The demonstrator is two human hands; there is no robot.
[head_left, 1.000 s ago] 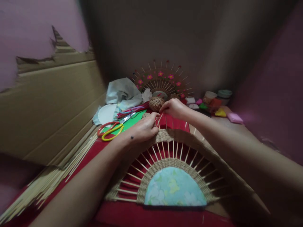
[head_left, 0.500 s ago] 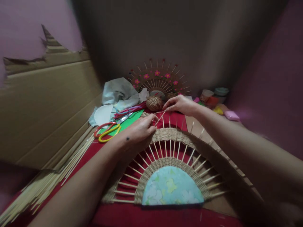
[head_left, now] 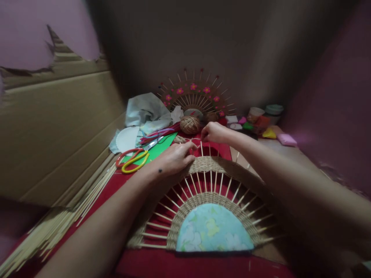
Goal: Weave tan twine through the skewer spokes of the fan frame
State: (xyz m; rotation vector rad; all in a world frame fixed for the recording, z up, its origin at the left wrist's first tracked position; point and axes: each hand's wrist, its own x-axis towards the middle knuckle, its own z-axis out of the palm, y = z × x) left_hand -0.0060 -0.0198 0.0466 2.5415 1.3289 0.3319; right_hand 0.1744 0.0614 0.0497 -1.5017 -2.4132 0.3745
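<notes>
A half-round fan frame (head_left: 213, 164) of thin sticks and woven twine lies before me, with a pale blue floral half-disc (head_left: 214, 227) at its centre. My left hand (head_left: 176, 156) is closed at the upper left of the outer woven band, thumb and forefinger about the sticks there; its other fingers are partly hidden. Beyond the stick tips, my right hand (head_left: 216, 133) pinches a thin strand of twine (head_left: 196, 139), which runs leftward to near my left fingers. Just behind sits a ball of twine (head_left: 190, 124).
Scissors (head_left: 135, 161) with red and yellow handles lie on green paper (head_left: 162, 146) at left. Loose thin sticks (head_left: 58, 227) run along the cardboard (head_left: 63, 135). A flowered fan (head_left: 193, 88) stands at the back; clay pieces (head_left: 286, 139) and tubs (head_left: 274, 111) are at right.
My right hand has moved slightly right and a little lower, drawing away from my left hand. The strand now lies behind the stick tips. My left hand stays at the band.
</notes>
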